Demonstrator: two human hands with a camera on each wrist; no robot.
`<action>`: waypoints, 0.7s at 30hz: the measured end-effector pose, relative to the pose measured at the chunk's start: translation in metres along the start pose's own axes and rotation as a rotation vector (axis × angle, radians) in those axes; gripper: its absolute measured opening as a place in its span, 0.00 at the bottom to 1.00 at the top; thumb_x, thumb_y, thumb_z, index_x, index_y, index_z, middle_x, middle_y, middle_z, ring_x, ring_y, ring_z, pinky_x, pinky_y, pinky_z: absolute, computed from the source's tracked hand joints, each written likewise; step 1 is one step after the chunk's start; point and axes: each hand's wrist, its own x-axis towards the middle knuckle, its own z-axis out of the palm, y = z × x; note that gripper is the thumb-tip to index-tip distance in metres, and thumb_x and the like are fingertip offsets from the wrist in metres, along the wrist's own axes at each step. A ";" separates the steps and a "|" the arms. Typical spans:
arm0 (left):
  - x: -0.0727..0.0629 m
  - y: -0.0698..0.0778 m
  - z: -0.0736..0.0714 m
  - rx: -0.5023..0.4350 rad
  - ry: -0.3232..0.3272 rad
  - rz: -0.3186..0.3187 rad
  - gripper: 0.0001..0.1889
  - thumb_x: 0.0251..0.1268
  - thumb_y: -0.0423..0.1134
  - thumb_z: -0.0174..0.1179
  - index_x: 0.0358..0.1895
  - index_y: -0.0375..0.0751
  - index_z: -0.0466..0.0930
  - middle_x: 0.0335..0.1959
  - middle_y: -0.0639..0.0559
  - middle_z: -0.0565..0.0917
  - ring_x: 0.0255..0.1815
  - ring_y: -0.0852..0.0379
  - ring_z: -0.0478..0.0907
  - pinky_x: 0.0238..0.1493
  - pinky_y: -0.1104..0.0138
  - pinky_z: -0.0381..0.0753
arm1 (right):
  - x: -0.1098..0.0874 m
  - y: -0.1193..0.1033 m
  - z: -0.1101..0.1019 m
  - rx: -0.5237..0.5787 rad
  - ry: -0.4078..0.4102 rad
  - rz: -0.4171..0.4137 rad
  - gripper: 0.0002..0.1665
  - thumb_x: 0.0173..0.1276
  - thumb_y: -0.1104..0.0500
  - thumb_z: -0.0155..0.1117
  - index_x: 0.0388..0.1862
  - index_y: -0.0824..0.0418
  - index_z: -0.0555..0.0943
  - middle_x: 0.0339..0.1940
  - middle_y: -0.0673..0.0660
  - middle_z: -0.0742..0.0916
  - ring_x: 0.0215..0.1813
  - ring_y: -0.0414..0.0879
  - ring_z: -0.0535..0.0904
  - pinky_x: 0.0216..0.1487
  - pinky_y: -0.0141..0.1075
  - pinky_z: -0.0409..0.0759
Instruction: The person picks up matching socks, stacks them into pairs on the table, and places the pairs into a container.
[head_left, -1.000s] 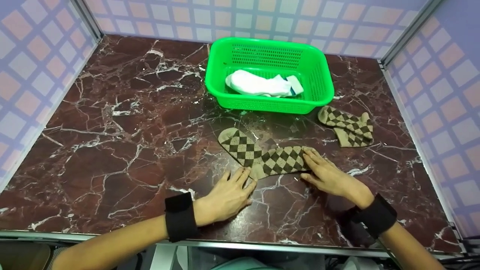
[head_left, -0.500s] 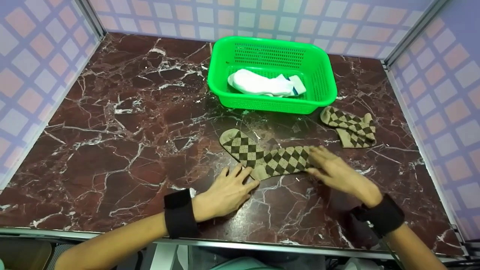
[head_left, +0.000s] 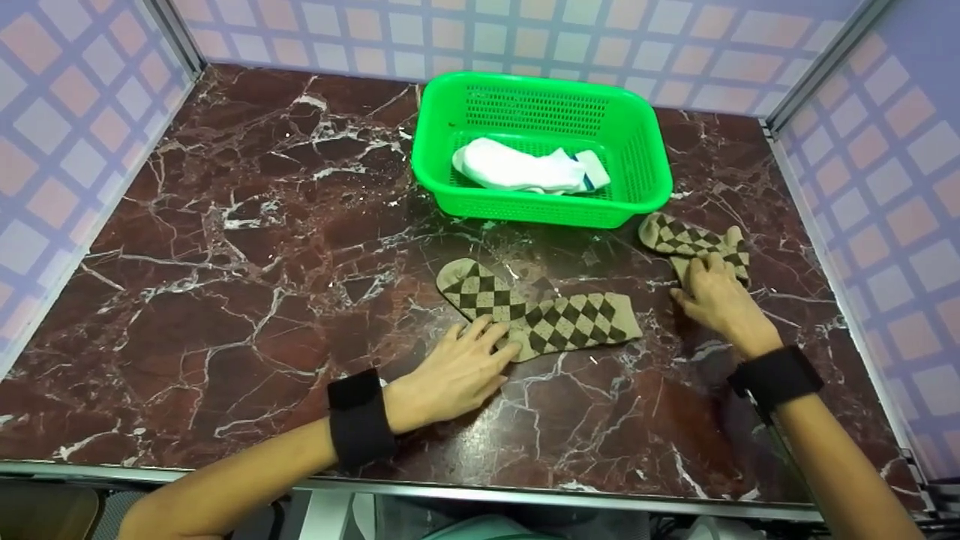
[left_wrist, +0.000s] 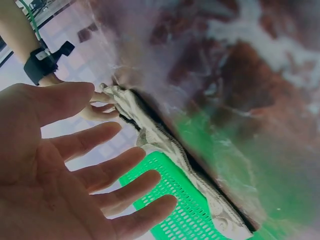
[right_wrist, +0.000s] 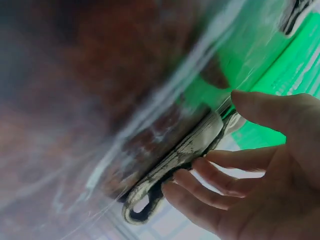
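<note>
A tan sock with dark brown diamonds [head_left: 577, 321] lies spread flat on the table, its toe to the upper left and cuff to the right. My left hand [head_left: 454, 375] rests with spread, slightly bent fingers at the sock's heel. In the left wrist view those fingers [left_wrist: 117, 165] are apart and pinch nothing. A matching sock [head_left: 686, 236] lies folded over at the right, partly covered by my right hand [head_left: 720, 300]. In the right wrist view the fingers [right_wrist: 215, 182] are at the folded sock's [right_wrist: 185, 150] edge, the thumb held apart from them.
A green perforated basket [head_left: 540, 210] stands at the back, with white socks [head_left: 517, 166] in it. Patterned partition walls [head_left: 360, 37] enclose the dark red marbled table [head_left: 225, 300] at the back and sides. Black bands [head_left: 360, 416] circle both wrists.
My right hand has left the flat sock's cuff and moved up and right onto the folded sock. The left hand has shifted slightly onto the flat sock's heel.
</note>
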 end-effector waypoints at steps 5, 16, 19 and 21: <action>0.004 0.001 -0.002 -0.041 0.064 0.032 0.18 0.67 0.42 0.59 0.57 0.41 0.76 0.65 0.38 0.70 0.64 0.39 0.66 0.60 0.43 0.69 | 0.012 0.004 -0.004 0.002 -0.043 0.058 0.19 0.60 0.69 0.53 0.47 0.81 0.64 0.44 0.82 0.67 0.49 0.80 0.63 0.50 0.70 0.65; 0.010 -0.004 -0.004 -0.096 0.145 0.102 0.14 0.63 0.39 0.61 0.51 0.42 0.78 0.63 0.40 0.72 0.62 0.44 0.67 0.58 0.49 0.71 | -0.003 0.015 -0.010 -0.002 0.058 0.020 0.16 0.53 0.73 0.55 0.42 0.69 0.70 0.39 0.75 0.76 0.40 0.76 0.74 0.30 0.68 0.72; 0.013 -0.006 -0.005 -0.117 0.162 0.106 0.13 0.62 0.38 0.61 0.49 0.42 0.79 0.61 0.41 0.74 0.61 0.46 0.68 0.56 0.53 0.72 | -0.009 0.007 -0.022 0.030 0.085 0.002 0.08 0.60 0.69 0.59 0.38 0.67 0.73 0.33 0.69 0.78 0.33 0.69 0.76 0.27 0.65 0.74; 0.016 -0.006 -0.007 -0.135 0.170 0.110 0.13 0.62 0.37 0.61 0.50 0.41 0.79 0.60 0.42 0.75 0.60 0.46 0.69 0.55 0.54 0.73 | -0.013 -0.003 -0.035 0.061 0.098 0.004 0.02 0.65 0.67 0.59 0.35 0.66 0.75 0.32 0.66 0.78 0.31 0.63 0.76 0.27 0.61 0.76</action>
